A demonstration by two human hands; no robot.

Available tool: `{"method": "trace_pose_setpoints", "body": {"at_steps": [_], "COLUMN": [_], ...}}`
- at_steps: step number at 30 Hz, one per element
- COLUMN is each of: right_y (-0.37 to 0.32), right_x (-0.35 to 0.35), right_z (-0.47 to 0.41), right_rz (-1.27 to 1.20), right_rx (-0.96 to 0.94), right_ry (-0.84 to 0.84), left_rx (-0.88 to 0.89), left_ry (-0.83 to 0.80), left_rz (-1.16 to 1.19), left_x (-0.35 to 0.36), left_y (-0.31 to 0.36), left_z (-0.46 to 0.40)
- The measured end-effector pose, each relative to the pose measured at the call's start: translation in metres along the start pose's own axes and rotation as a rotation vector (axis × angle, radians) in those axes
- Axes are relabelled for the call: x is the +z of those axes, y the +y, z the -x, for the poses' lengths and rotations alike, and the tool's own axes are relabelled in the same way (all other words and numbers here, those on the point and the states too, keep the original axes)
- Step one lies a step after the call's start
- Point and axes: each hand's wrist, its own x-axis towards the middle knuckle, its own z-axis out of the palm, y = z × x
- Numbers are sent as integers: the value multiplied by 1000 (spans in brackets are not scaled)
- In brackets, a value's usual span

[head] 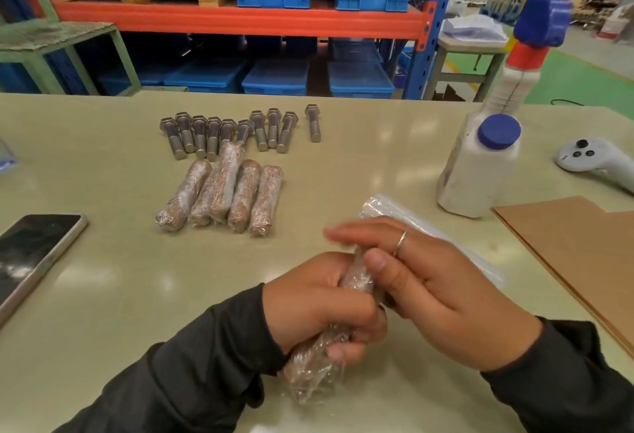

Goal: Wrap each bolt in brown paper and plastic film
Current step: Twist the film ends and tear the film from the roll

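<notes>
Nearest the camera, the left hand [319, 299] grips a wrapped bolt [317, 360], its fingers curled tightly round the middle of the brown paper bundle. Loose plastic film trails off the bundle's lower end, just above the table [103, 278]. From the other side, the right hand [432, 281] meets the bundle's upper end: its thumb presses on the film there, while the other fingers lie straight and slightly blurred across the top. A ring shows on one finger. Behind that hand lies a roll of plastic film [387, 206]. Farther back on the table, five finished bundles [223, 192] lie side by side, touching. Beyond them a row of bare bolts [226, 132] rests with heads away from the person, one bolt set slightly apart on the right. A phone [31, 254] lies at the left edge, brown paper sheets [576, 247] at the right, a white bottle [480, 165] with a blue cap behind them, and a white controller [593, 158] beside it.
</notes>
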Motion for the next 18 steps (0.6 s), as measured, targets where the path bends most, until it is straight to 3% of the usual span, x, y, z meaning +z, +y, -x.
{"method": "trace_pose_setpoints", "body": {"at_steps": [4, 7, 11, 15, 18], "right_y": [1, -2, 1, 5, 8], "right_x": [3, -2, 1, 8, 7], "right_z": [3, 3, 3, 3, 3], "right_rz": [135, 310, 549, 658, 575], "right_rx": [16, -42, -56, 44, 23], "right_ry": [8, 133, 388, 508, 483], "left_rx": [-47, -52, 32, 202, 288], "left_ry": [-21, 11, 221, 510, 572], "left_rz": [-42, -147, -561, -1280, -1306], "left_x": [1, -1, 3, 4, 4], "left_y": [1, 1, -7, -17, -21], "left_z": [-4, -4, -5, -9, -6]}}
